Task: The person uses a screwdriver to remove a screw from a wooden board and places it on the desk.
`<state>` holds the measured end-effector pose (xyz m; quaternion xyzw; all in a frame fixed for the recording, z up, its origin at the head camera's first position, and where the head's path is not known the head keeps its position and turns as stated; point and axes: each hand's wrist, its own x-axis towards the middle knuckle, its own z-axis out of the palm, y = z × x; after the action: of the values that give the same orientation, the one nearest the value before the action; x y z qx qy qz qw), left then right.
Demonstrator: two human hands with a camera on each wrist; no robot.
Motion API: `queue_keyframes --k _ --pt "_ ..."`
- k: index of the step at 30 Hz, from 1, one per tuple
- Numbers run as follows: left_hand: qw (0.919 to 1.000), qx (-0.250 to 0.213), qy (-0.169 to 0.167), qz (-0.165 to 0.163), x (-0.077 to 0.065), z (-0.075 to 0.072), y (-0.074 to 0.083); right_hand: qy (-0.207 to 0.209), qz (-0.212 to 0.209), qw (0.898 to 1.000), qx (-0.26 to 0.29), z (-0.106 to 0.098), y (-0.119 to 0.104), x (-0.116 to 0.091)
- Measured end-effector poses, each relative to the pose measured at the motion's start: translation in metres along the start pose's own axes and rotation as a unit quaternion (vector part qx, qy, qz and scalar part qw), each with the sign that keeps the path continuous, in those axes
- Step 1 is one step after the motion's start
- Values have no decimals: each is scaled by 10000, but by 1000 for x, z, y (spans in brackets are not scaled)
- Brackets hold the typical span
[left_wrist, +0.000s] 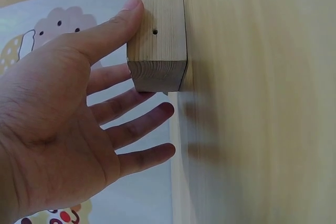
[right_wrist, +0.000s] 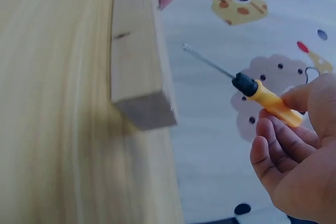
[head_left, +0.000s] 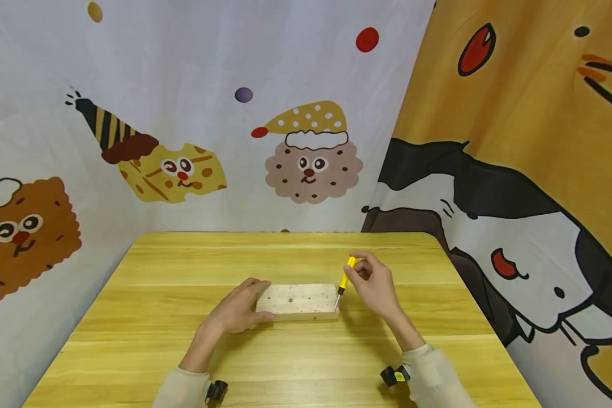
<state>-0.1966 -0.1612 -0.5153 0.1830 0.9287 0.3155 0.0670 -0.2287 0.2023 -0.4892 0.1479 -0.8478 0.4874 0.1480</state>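
Note:
A pale wooden block (head_left: 298,309) with several small holes in its top lies on the table. My left hand (head_left: 242,306) holds its left end, the thumb against the near side and the index finger behind; in the left wrist view, the other fingers of that hand (left_wrist: 68,108) are spread out past the end. Above the block's right end, my right hand (head_left: 376,286) grips a screwdriver (head_left: 344,277) by its yellow handle, shaft slanting down. In the right wrist view, the screwdriver's tip is clear of the block and carries a tiny shiny piece, too blurred to identify.
The wooden table (head_left: 285,362) has its far edge against a white cloth (head_left: 183,68) printed with cartoon figures. An orange, black and white printed cloth (head_left: 489,141) hangs on the right. Black cameras sit at both wrists.

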Motion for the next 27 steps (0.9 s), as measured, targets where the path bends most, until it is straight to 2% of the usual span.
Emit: queue_keyframes --k 8,15,23,27 --pt "9999 -65 35 -100 0 0 1 411 -79 9987 295 17 -24 4" --pt "9998 -106 63 -138 2 0 2 431 -326 9969 575 36 -40 5" --pt "9995 -181 90 -229 0 4 1 359 -520 9971 436 55 -50 3" --pt "9995 -168 113 -257 0 5 1 365 -462 9975 399 64 -54 2"
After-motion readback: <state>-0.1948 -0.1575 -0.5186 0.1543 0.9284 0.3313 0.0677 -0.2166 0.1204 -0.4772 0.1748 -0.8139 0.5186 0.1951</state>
